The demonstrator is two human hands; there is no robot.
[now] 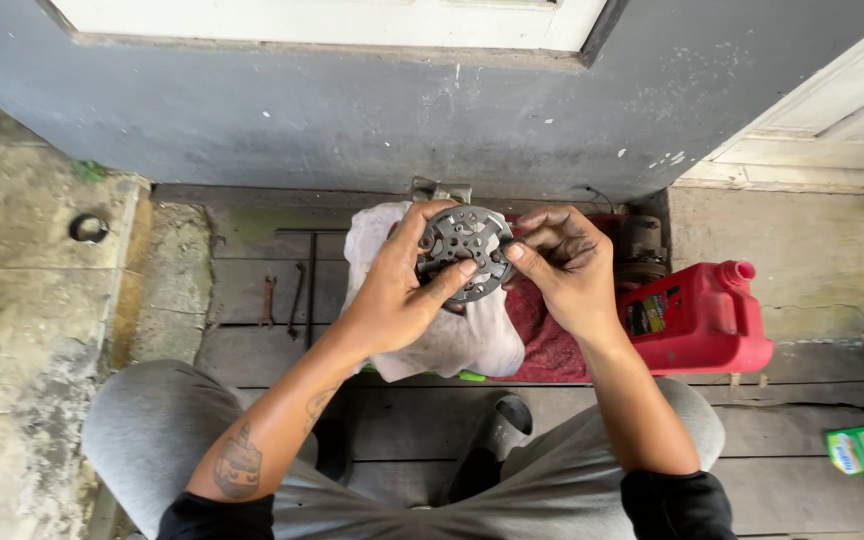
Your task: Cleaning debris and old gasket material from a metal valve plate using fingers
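step: inspecting metal disc [465, 252] over white cloth [472, 340] | left hand [399, 290] gripping disc rim | right hand [564, 262] pinching opposite edge | next: likely needs steady 2-hand hold while turning

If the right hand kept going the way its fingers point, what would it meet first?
The right hand points left; its fingertips already touch the round perforated metal disc, which the left hand holds from the other side.
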